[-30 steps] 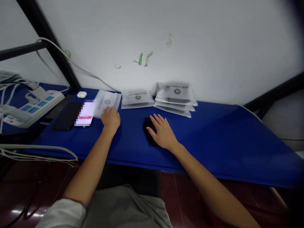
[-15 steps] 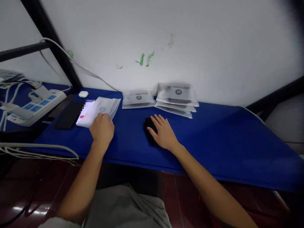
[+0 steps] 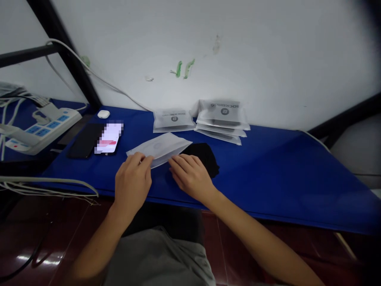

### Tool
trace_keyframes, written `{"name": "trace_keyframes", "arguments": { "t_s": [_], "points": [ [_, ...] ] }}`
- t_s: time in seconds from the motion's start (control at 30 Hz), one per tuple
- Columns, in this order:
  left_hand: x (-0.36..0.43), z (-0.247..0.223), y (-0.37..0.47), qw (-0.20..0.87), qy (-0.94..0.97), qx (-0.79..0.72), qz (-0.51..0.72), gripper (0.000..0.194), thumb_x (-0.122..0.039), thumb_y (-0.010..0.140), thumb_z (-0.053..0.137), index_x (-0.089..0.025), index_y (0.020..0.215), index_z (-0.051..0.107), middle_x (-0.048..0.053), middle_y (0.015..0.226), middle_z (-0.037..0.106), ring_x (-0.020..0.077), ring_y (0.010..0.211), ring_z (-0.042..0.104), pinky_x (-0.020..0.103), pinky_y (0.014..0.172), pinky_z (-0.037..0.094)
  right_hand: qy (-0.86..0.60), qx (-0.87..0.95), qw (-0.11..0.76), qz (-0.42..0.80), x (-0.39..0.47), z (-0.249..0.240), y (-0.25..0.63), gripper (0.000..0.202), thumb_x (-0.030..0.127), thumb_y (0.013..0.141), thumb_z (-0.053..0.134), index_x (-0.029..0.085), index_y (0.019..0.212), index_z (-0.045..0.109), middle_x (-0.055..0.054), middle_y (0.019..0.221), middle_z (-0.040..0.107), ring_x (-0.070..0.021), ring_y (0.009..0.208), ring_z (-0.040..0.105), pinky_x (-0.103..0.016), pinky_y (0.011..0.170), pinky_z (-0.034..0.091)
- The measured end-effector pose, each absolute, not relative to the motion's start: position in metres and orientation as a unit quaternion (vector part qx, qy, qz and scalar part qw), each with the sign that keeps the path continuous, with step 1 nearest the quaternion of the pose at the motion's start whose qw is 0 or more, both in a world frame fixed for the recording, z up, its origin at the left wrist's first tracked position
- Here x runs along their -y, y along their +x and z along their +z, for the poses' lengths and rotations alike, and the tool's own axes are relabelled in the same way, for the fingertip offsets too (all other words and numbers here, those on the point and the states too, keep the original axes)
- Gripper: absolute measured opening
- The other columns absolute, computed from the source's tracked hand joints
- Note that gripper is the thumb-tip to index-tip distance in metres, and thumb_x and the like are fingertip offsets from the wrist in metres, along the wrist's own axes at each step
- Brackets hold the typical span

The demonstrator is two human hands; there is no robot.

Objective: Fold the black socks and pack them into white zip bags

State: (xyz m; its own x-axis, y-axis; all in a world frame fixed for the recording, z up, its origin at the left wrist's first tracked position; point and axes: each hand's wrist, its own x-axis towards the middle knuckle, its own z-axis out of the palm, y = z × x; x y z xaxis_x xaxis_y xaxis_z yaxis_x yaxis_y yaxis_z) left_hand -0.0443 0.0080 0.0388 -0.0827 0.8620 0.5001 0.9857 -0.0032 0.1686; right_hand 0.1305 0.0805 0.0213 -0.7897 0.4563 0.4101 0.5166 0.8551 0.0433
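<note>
A frosted plastic zip bag (image 3: 160, 146) lies between my hands, its near edge parted in a gap. My left hand (image 3: 133, 176) pinches the bag's near left edge between thumb and fingers. At the bag's right end, my right hand (image 3: 192, 174) has its fingers bent together on the near edge, gripping it. Just right of the bag, partly behind my right hand, a folded black cloth item (image 3: 206, 157) rests on the blue table; its exact kind cannot be made out.
Filled frosted bags stand at the wall: a single bag (image 3: 173, 120) and a stack of several bags (image 3: 222, 119). On the left are a lit phone (image 3: 110, 137), a dark phone (image 3: 85, 141), a white earbud case (image 3: 103, 114) and a power strip (image 3: 44, 131) with cables. The blue table (image 3: 268, 178) extends right.
My left hand has brought the bag rightward off the lit phone to in front of me. My right hand has left the top of the black cloth and taken the bag's edge.
</note>
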Motion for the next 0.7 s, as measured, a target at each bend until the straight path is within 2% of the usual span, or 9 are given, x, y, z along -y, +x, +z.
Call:
{"name": "trace_keyframes", "arguments": {
  "t_s": [0.1, 0.23, 0.37, 0.5, 0.6, 0.7],
  "points": [
    [-0.013, 0.038, -0.043, 0.130, -0.677, 0.675, -0.262, 0.029, -0.016, 0.093, 0.040, -0.021, 0.101, 0.067, 0.006, 0.090, 0.063, 0.0209, 0.084, 0.057, 0.034, 0.072, 0.046, -0.244, 0.943, 0.190, -0.126, -0.081, 0.019, 0.123, 0.036, 0.014, 0.096, 0.033, 0.012, 0.115, 0.063, -0.010, 0.103, 0.068, -0.0219, 0.094, 0.056, -0.035, 0.077, 0.042],
    [-0.022, 0.032, -0.047, 0.147, -0.664, 0.676, -0.285, 0.029, -0.017, 0.094, 0.039, -0.020, 0.102, 0.066, 0.007, 0.092, 0.063, 0.0204, 0.086, 0.057, 0.033, 0.074, 0.045, -0.263, 0.938, 0.165, -0.156, -0.087, 0.014, 0.117, 0.033, 0.011, 0.096, 0.034, 0.013, 0.105, 0.066, -0.008, 0.090, 0.067, -0.0218, 0.084, 0.053, -0.036, 0.074, 0.038],
    [-0.033, 0.025, -0.050, 0.157, -0.665, 0.687, -0.248, 0.026, -0.017, 0.093, 0.041, -0.019, 0.099, 0.066, 0.008, 0.092, 0.063, 0.0212, 0.086, 0.058, 0.032, 0.072, 0.045, -0.297, 0.933, 0.134, -0.151, -0.090, 0.013, 0.107, 0.029, 0.010, 0.093, 0.038, 0.014, 0.103, 0.065, -0.009, 0.093, 0.066, -0.0229, 0.085, 0.052, -0.037, 0.074, 0.037],
    [-0.045, 0.018, -0.050, 0.151, -0.677, 0.689, -0.210, 0.022, -0.016, 0.090, 0.045, -0.018, 0.093, 0.066, 0.007, 0.087, 0.064, 0.0221, 0.084, 0.060, 0.032, 0.069, 0.044, -0.326, 0.926, 0.118, -0.148, -0.092, 0.011, 0.095, 0.024, 0.009, 0.090, 0.043, 0.013, 0.097, 0.066, -0.011, 0.099, 0.065, -0.0243, 0.089, 0.054, -0.039, 0.081, 0.037],
    [-0.053, 0.016, -0.053, 0.164, -0.665, 0.693, -0.226, 0.022, -0.014, 0.089, 0.045, -0.018, 0.092, 0.067, 0.006, 0.088, 0.065, 0.0205, 0.081, 0.062, 0.030, 0.066, 0.043, -0.341, 0.926, 0.092, -0.133, -0.092, 0.008, 0.091, 0.024, 0.008, 0.090, 0.043, 0.012, 0.096, 0.066, -0.013, 0.101, 0.066, -0.0249, 0.091, 0.056, -0.041, 0.087, 0.037],
    [-0.060, 0.016, -0.055, 0.177, -0.649, 0.695, -0.254, 0.022, -0.016, 0.090, 0.045, -0.018, 0.093, 0.067, 0.006, 0.089, 0.066, 0.0195, 0.081, 0.062, 0.029, 0.065, 0.043, -0.350, 0.928, 0.075, -0.106, -0.093, 0.005, 0.091, 0.024, 0.009, 0.090, 0.043, 0.012, 0.100, 0.064, -0.014, 0.102, 0.067, -0.0255, 0.093, 0.058, -0.041, 0.086, 0.038]
  ]
}}
